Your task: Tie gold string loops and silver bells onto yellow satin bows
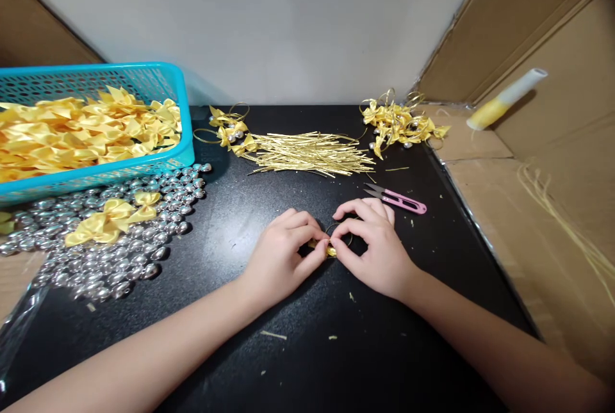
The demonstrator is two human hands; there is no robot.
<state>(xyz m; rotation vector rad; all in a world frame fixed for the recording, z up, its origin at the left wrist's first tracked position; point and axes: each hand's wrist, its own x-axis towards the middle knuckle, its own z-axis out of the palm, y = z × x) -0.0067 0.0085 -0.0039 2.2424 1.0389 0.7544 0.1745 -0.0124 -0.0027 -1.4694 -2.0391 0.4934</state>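
Basket: the turquoise basket, at far left, holds a heap of yellow satin bows.
Beads: silver beads are spread along the basket's near side, with a few loose bows lying on top.
Small cluster: bows with silver beads and gold loops sit at the left end of the cords.
Left hand: the left hand has thumb and forefinger clamped on a small yellow piece.
Gold cords: a bundle of short gold cords lies beyond the hands.
Yellow piece: between the two hands, just above the black tabletop or touching it, I can't tell which; fingers hide most of it. A thin loop shows beside it.
Right hand: the right hand pinches the piece too, thumb and forefinger tips together; which part, I can't make out.
Snips: pink-handled snips lie just beyond the right hand.
Larger cluster: more beaded bows are piled at the back right.
Tube: a white-and-yellow tube leans on the cardboard.
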